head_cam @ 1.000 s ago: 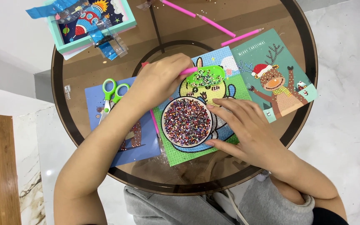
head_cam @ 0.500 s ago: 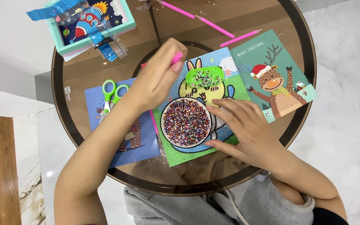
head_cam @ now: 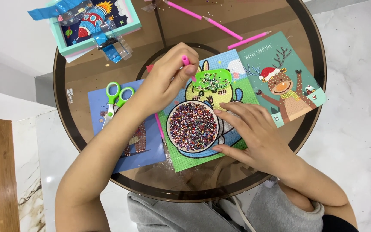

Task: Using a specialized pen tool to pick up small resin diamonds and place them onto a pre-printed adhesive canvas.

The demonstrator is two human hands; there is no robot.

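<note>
Bead bowl (head_cam: pixel 193 126) brimming with mixed beads, on my rabbit canvas (head_cam: pixel 237 79) | right hand (head_cam: pixel 256 135) spread, fingers on its rim | left hand (head_cam: pixel 164 81) pinching pink pen (head_cam: pixel 188 65) beside green tray (head_cam: pixel 213 79), beads inside

two hands (head_cam: pixel 164 81), four pink pens (head_cam: pixel 202 18), three picture cards (head_cam: pixel 288 81), one scissors (head_cam: pixel 114 99), one bead bowl (head_cam: pixel 193 126), one green tray (head_cam: pixel 212 80)
</note>
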